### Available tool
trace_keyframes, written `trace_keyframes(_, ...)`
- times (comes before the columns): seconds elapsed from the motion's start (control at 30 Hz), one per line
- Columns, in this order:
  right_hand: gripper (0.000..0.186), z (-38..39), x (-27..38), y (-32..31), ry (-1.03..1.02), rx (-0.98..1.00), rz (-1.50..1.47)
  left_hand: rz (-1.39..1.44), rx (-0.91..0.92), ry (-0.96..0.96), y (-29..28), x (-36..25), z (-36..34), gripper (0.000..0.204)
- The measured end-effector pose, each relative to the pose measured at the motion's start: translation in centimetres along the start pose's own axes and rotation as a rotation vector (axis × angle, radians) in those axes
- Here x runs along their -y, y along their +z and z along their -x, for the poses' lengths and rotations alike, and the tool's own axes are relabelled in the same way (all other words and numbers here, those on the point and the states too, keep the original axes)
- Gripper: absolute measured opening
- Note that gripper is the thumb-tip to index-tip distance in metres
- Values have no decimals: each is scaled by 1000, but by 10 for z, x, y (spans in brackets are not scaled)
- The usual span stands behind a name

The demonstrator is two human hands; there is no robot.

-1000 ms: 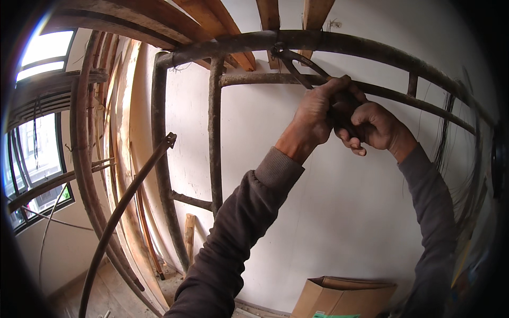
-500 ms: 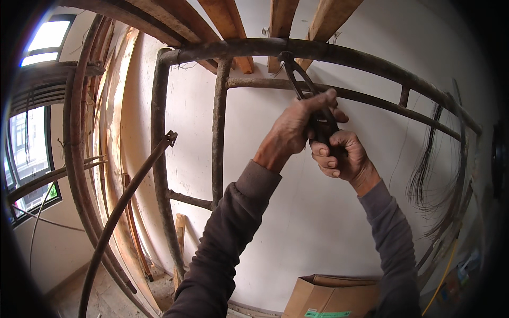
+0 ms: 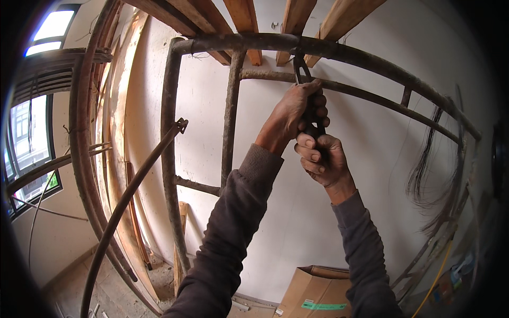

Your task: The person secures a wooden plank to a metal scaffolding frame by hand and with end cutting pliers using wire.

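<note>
Both of my hands are raised around a pair of dark long-handled pincers (image 3: 298,54). The jaws reach up to the underside of the upper steel pipe (image 3: 339,51), close to where a wooden beam (image 3: 294,24) crosses it. My left hand (image 3: 297,108) is wrapped round the handles just below the jaws. Lower down, my right hand (image 3: 324,159) is closed on the handle ends. What the jaws bite on is too small to make out.
The pipe belongs to a rusty scaffold frame (image 3: 231,116). A loose bent pipe (image 3: 130,199) rises on the left. Bundled thin black wires (image 3: 424,153) hang from the frame at right. Below stands a cardboard box (image 3: 313,289). Planks (image 3: 122,95) lean by the window (image 3: 32,143).
The pincers' handles have come closer together, and my right hand has moved left and slightly up beneath my left hand. The view has shifted a little, and the jaws remain at the pipe.
</note>
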State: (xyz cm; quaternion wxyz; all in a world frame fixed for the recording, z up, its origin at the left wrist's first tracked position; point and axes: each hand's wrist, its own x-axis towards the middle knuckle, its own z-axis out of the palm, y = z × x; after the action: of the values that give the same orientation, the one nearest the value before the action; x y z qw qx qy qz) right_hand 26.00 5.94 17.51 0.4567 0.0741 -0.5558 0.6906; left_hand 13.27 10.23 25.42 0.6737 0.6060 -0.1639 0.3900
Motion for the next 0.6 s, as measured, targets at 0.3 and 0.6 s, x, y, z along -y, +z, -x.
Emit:
trace_keyframes(0.3, 32, 1, -3, 6, 7, -83, 71, -59, 0, 7, 0, -3, 4, 28)
trace_keyframes(0.6, 40, 12, -5, 65, -272, -851, 1454, -338, -106, 163, -6, 12, -10, 28)
